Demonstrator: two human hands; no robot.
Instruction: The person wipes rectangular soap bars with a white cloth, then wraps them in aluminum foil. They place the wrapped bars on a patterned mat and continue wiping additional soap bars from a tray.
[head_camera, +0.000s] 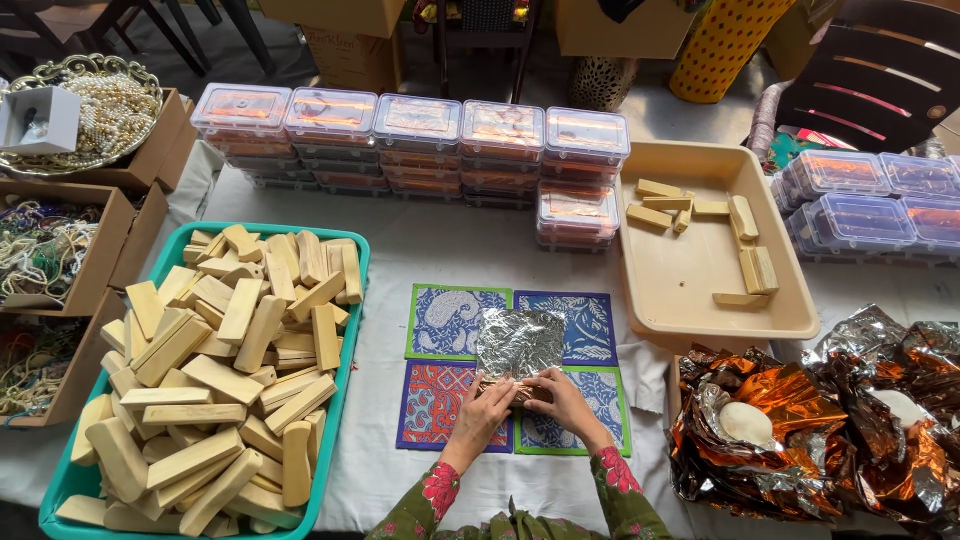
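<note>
While both hands meet at the near edge of a silver foil sheet (519, 342), the left hand (483, 412) and the right hand (562, 398) each hold a closed grip on that edge, fingers curled over the foil and something small and brownish between them that is too hidden to identify. Foil and hands lie over the middle of four patterned square mats (447, 321), blue, red and green-bordered, set two by two on the white-covered counter (385, 470). Both wrists wear green sleeves with pink flowers (440, 492).

To the left, just beside the mats, a teal tray (352, 373) is heaped with pale wooden blocks (220, 370). To the right, a beige tray (700, 280) holds only a few such blocks. Behind the mats runs a row of stacked clear lidded boxes (415, 140), with more at the far right. Crumpled copper-and-silver foil (800, 420) sits at the right front, with a pale round piece lying in it. Cardboard boxes of beads (50, 250) line the left edge.
</note>
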